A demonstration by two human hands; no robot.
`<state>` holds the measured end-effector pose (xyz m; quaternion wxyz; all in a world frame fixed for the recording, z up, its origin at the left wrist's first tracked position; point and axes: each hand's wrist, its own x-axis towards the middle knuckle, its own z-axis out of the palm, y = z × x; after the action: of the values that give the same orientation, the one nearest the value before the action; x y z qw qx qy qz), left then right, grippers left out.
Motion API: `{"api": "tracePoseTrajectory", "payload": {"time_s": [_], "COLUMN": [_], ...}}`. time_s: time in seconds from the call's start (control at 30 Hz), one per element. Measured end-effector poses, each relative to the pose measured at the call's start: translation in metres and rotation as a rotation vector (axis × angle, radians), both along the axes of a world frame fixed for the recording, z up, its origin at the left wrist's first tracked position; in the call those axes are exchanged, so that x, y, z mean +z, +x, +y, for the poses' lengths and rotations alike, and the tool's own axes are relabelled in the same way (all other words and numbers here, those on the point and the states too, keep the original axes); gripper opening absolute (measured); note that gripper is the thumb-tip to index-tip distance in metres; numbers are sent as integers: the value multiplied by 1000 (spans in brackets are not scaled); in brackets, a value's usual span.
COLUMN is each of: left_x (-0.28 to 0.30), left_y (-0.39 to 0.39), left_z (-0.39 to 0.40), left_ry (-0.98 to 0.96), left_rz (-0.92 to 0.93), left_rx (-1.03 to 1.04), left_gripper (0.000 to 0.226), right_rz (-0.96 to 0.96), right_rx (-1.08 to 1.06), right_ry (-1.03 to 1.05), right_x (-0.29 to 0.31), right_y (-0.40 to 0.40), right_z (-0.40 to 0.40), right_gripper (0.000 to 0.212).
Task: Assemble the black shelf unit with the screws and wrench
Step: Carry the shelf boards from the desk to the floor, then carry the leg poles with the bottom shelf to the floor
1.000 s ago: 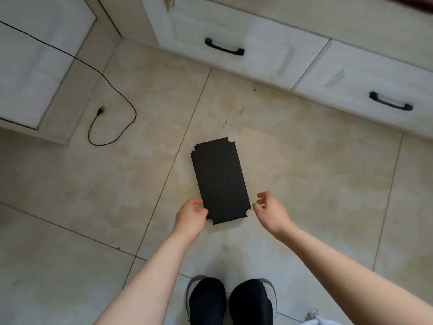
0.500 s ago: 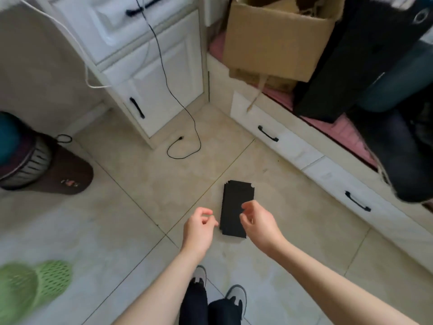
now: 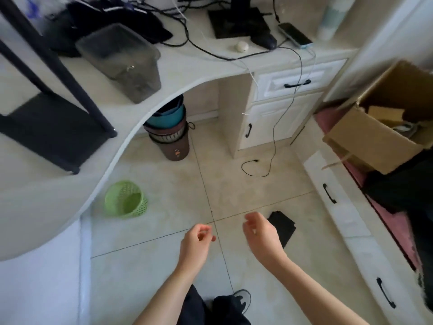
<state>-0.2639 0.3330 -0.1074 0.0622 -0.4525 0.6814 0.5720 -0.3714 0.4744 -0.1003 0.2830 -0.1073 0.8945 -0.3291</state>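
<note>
Left hand [image 3: 195, 241] and right hand [image 3: 261, 233] loosely curled, holding nothing, black shelf panel [image 3: 282, 225] on floor at right hand's 2 o'clock

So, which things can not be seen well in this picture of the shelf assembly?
- Black shelf panel on the floor, head view: its near end is hidden behind the right hand.
- Black shelf frame on the desk: cut off by the left edge, and blurred.
- Screws and wrench: not to be made out anywhere.
- Clear plastic box: its contents are too blurred to tell.
- Left hand: loosely curled, seemingly holding nothing.
</note>
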Motion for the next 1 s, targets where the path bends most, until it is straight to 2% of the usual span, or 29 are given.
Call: {"api": "tracePoseTrajectory", "payload": {"time_s": [0.27, 0.47, 0.77, 0.87, 1.0], "left_x": [77, 118, 193, 226, 272], "left_y": [104, 155, 142, 125, 95], "left_z": [-100, -177, -251, -270, -293], "left_ry": [-90, -221, -405, -463, -531], "left_rz": [151, 220, 397, 505, 662], "left_rx": [244, 361, 458, 554, 667], "left_gripper": [21, 24, 22, 22, 38], "right_rz": [47, 106, 158, 169, 183], "right_rx": [231, 249, 282, 291, 310], "right_ry": [-71, -150, -326, -417, -528], "right_x": [78, 127, 208, 242, 285], "right_y": [48, 67, 51, 28, 0], "right_z": [-127, -211, -294, -320, -360], "right_gripper": [25, 21, 16, 19, 35]}}
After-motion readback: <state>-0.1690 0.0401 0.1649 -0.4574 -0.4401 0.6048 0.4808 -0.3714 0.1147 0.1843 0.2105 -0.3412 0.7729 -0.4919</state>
